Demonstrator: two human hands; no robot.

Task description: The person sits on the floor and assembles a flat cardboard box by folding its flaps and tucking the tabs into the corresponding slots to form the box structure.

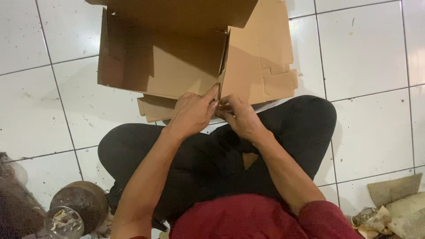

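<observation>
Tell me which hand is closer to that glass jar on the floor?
The left. The left hand is up at the cardboard box, on the same side as the glass jar by the person's left knee. The right hand sits just beyond it, farther from the jar.

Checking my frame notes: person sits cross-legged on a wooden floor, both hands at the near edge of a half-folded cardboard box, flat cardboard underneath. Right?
Not quite: the floor is white tile, not wood, as the head view shows. The rest holds: left hand and right hand meet at the near edge of the half-folded cardboard box, flat cardboard beneath it.
</observation>
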